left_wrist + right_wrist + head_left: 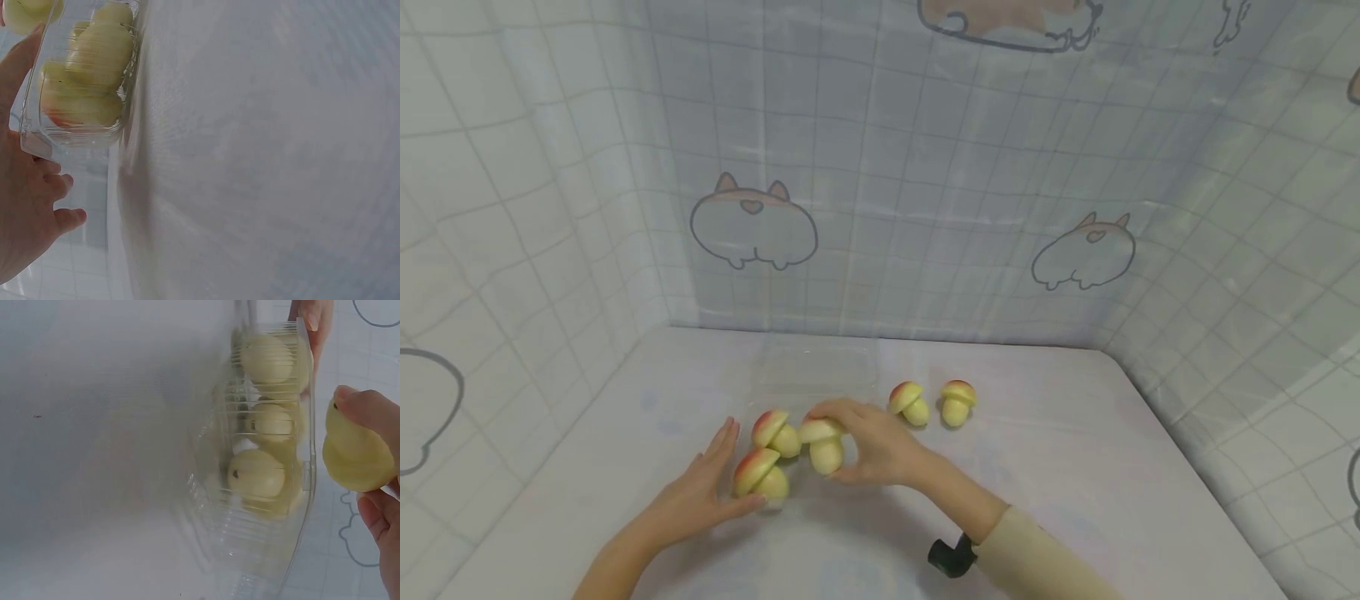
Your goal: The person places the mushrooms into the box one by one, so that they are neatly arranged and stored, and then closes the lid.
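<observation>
My right hand (880,442) grips a yellow mushroom-shaped piece (826,454) with a red-tinged cap, thumb and fingers on opposite sides. In the right wrist view this piece (356,450) is above the rim of a clear plastic box (306,475). Two similar pieces, one behind (786,440) and one in front (771,483), lie in the box's left part, tilted. My left hand (696,492) is at the box's left end, thumb along the front and fingers extended. In the left wrist view a finger touches the box rim (28,112).
The box's clear lid (812,367) lies folded back behind it. Two more mushroom-shaped pieces, one tilted (912,406) and one upright-looking (957,404), are on the white table (1075,467) to the right. A dark object (951,557) shows by the right sleeve. Patterned curtains (910,167) enclose the table.
</observation>
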### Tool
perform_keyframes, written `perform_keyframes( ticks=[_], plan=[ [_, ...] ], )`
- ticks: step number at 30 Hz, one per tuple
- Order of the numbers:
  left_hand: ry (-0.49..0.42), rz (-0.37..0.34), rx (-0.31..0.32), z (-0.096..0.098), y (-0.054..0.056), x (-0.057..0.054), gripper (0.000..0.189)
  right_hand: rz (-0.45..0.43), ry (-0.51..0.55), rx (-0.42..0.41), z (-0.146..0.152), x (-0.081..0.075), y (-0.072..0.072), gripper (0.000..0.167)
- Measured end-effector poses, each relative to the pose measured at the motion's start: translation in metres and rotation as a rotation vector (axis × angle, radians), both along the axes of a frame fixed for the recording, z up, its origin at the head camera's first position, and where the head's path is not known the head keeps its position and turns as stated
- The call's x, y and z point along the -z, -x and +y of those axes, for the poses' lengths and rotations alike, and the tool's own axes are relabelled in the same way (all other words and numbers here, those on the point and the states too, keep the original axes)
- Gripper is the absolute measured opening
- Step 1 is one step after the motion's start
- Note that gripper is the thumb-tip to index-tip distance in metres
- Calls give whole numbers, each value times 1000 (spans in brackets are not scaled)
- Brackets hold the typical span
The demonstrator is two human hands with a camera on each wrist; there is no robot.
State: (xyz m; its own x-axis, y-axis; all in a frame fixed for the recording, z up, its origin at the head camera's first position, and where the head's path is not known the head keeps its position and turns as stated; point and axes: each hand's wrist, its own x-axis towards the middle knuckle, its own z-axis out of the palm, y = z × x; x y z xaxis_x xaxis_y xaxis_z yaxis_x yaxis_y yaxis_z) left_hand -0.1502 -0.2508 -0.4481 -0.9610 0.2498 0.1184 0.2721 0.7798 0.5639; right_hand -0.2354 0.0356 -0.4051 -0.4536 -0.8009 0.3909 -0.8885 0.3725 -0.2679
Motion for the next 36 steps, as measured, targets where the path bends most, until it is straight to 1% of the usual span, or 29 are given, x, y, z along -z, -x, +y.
perform_keyframes(
  ticks=[2,7,12,17,23,30,36],
  plan=[
    [-4,-1,3,0,0,0,111,-10,-22,-12,-2,1,0,80],
    [-4,1,8,0,0,0,111,4,-61,-57,-5,2,0,77],
    [-9,2,7,0,-1,0,110,68,-89,-91,-8,4,2,77],
    [-10,0,12,0,-1,-1,111,112,-155,-88,-9,7,3,83],
    [-1,5,8,0,-1,0,111,89,-243,-88,-12,9,6,82],
    [-5,-21,11,0,-1,1,111,32,-299,-121,-16,10,9,79],
    [-7,-37,18,0,-2,0,112,47,-349,-139,-19,10,11,78]
  ],
)
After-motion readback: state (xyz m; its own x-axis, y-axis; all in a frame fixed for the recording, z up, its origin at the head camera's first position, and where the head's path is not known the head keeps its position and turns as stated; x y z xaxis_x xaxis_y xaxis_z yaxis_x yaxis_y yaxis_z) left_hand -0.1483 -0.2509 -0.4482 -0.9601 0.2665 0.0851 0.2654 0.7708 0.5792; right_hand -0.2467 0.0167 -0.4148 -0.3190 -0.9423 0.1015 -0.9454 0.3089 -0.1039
